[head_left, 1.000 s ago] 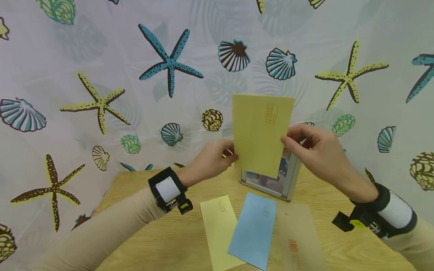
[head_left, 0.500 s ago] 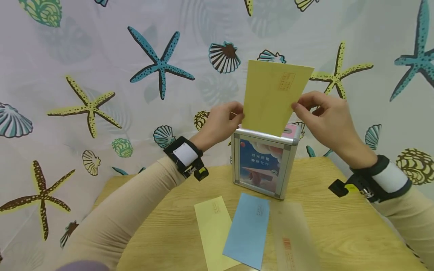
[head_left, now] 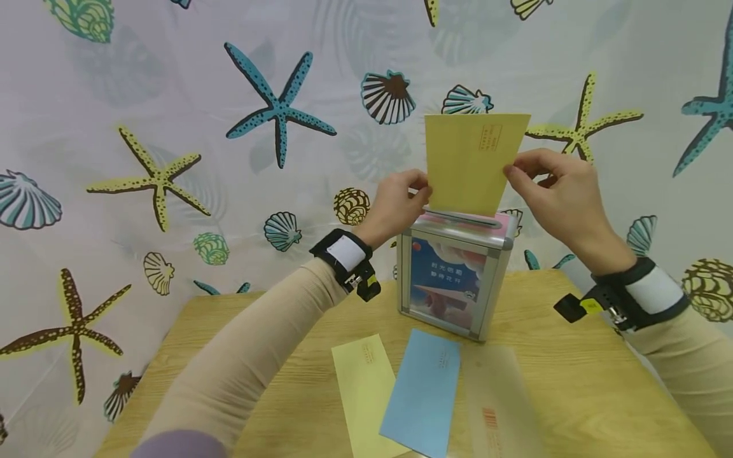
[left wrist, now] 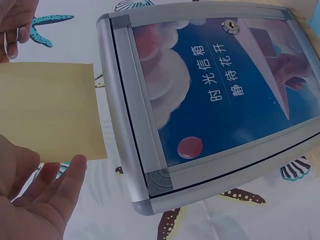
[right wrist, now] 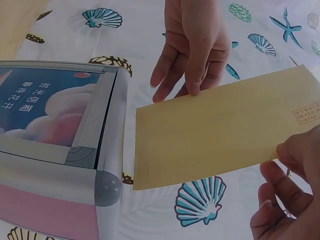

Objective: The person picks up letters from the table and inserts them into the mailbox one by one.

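On the wood-grain desk (head_left: 298,388), clock read from the box (head_left: 443,286), twelve pointing away from me:

Item: one flat yellow envelope (head_left: 363,394), seven o'clock, partly covered along its right side by the next.
Item: one blue envelope (head_left: 422,391), half past six.
Item: one tan envelope (head_left: 501,394), red print, five o'clock, just beside the blue.
Item: my left hand (head_left: 396,202), eleven o'clock, fingers and thumb pinching the left edge of the raised yellow envelope (head_left: 472,165).
Item: my right hand (head_left: 558,191), two o'clock, fingers and thumb pinching its opposite edge.
Item: the raised yellow envelope itself, twelve o'clock, upright, red print at its upper right; lower edge close over the slot (head_left: 465,220), a narrow gap showing between paper and box in my wrist views.
Item: the box, upright, silver-framed, pink top (right wrist: 45,210), blue front with clouds and white characters, round lock (left wrist: 230,26).
Item: white cloth (head_left: 189,83), starfish and shell print, behind everything, nine o'clock round to three.
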A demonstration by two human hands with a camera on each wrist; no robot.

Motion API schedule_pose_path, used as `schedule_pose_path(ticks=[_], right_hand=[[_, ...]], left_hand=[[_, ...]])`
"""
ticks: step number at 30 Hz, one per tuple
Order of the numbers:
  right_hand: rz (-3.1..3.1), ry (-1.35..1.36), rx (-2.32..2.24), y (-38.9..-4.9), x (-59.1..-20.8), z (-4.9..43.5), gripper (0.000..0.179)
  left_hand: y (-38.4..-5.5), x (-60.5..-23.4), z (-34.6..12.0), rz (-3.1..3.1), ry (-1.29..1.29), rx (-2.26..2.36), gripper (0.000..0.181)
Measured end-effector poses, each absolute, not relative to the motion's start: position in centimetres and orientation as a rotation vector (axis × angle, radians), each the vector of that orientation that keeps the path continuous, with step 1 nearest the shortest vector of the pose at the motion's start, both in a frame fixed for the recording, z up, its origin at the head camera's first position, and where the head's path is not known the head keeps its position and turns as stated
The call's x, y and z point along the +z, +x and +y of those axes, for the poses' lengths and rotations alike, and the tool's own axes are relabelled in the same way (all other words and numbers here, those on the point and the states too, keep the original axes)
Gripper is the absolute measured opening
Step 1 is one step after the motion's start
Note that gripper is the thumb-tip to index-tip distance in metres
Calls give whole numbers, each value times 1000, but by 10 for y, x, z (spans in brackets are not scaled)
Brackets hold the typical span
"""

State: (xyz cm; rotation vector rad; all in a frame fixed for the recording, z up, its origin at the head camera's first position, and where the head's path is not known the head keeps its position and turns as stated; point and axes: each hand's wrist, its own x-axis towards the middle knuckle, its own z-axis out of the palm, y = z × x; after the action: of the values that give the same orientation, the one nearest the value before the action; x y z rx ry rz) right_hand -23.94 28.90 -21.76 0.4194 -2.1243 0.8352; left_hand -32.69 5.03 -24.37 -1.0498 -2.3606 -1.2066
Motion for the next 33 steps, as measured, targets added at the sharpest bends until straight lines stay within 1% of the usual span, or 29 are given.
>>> schedule_pose_path(ticks=[4,13,33], right_hand=[[-2143,396,852,-241,-222,290,22],[-2145,376,837,-244,-224,296,25],[-2223,349,820,-257,-240,292,25]], left_hand=[[-330,-247,55,-2364,-1018,-1195,19],[-332,-245,64,-2408,-1005,-1247,32],[-339,-254,56,-2466,-1003,-1143,33]])
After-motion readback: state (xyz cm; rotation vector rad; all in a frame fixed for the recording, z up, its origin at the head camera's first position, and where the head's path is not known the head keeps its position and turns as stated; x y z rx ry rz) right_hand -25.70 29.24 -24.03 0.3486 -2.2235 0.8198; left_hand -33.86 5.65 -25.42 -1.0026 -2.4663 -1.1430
